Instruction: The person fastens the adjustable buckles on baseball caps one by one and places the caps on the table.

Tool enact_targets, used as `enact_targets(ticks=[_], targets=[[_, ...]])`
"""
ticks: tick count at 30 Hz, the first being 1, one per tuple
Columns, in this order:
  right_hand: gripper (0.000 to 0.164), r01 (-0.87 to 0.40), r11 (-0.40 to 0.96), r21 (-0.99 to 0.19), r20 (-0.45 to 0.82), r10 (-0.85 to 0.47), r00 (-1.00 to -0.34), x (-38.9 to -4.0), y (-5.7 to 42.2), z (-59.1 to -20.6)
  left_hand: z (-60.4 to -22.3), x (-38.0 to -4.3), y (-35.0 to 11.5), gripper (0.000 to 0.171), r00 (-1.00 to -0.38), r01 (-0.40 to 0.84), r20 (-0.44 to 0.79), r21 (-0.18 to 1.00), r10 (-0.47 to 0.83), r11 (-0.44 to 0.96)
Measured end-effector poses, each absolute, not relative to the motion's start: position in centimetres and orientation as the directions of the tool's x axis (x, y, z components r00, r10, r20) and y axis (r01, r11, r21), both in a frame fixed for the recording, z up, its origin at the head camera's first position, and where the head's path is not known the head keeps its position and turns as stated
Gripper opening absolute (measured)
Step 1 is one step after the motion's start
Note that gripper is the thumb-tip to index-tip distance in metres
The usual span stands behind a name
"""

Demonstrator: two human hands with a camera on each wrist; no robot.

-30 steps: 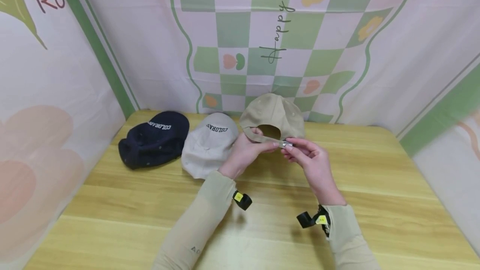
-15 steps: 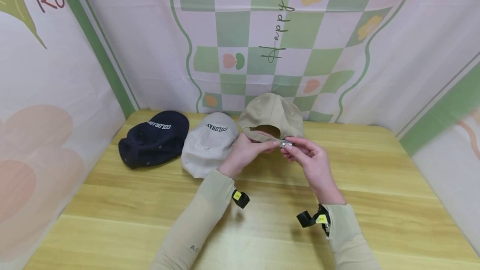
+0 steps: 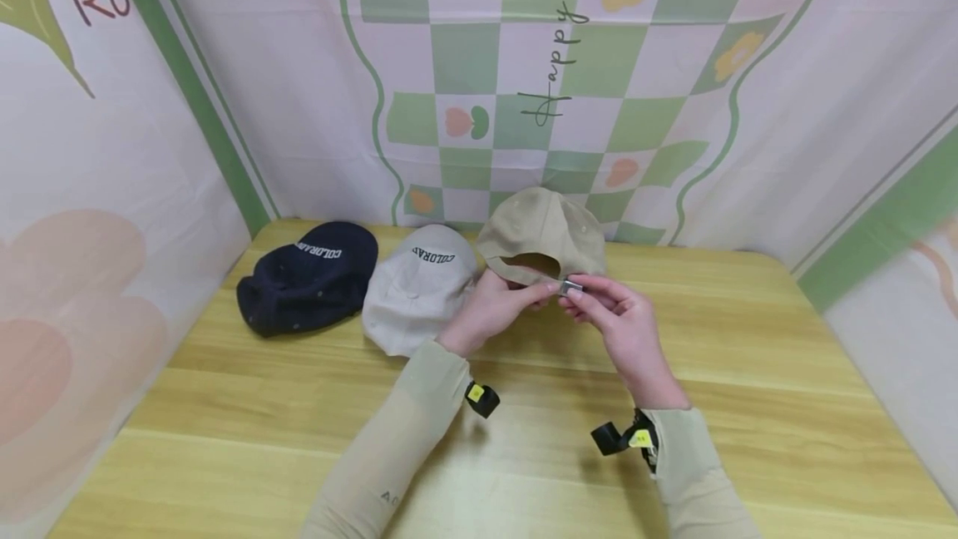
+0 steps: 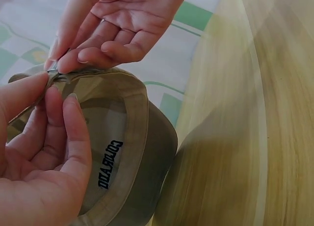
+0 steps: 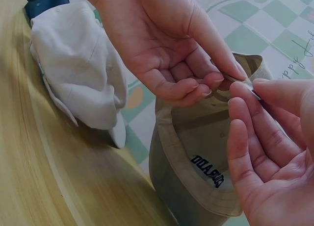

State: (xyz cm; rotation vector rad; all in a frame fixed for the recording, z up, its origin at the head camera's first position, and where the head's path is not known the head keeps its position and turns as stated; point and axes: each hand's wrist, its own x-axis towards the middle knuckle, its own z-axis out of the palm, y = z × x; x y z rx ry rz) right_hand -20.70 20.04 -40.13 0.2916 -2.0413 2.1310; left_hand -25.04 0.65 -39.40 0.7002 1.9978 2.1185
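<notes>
A khaki baseball cap [image 3: 542, 227] is held up near the back of the table, its rear opening facing me. My left hand [image 3: 490, 313] pinches the cap's adjuster strap [image 3: 509, 272] between thumb and fingers. Close beside it, my right hand [image 3: 621, 323] pinches the small metal buckle [image 3: 571, 286] at the strap's end. In the left wrist view, the thumbs and fingertips of both hands meet at the strap, and the cap's inside [image 4: 98, 133] shows dark "COLORADO" lettering. Fingers partly cover the buckle in both wrist views.
Left of the khaki cap, a light grey cap [image 3: 415, 294] with dark lettering lies on the wooden table [image 3: 524, 472]. Farther left lies a navy cap [image 3: 310, 285] with white lettering. A printed curtain [image 3: 464, 56] stands right behind the table.
The strap's visible loop between the hands has become shorter, and my left fingers sit closer under the cap's opening. My right hand stays at the buckle; the other caps have not moved.
</notes>
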Motion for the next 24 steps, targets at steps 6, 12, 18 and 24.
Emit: enact_targets(ticks=[6,12,18,24], targets=[[0.027,-0.251,-0.031,-0.967,0.251,0.007,-0.968,-20.68,20.14,-40.13,-39.47,-25.10,0.70,0.013,-0.881,0.192,0.224,0.974,0.418,-0.119],[0.029,-0.254,-0.013,-0.967,0.254,0.011,-0.967,-20.70,20.22,-40.15,-39.36,-25.08,0.67,0.017,-0.877,0.170,0.198,0.980,0.437,-0.103],[0.030,-0.255,0.005,-0.967,0.255,0.015,-0.967,-20.73,20.16,-40.19,-39.63,-25.15,0.63,0.017,-0.873,0.139,0.180,0.983,0.453,-0.122],[0.028,-0.275,0.010,-0.961,0.276,0.019,-0.961,-20.84,20.09,-40.26,-39.94,-25.27,0.68,0.015,-0.885,0.138,0.199,0.975,0.421,-0.172]])
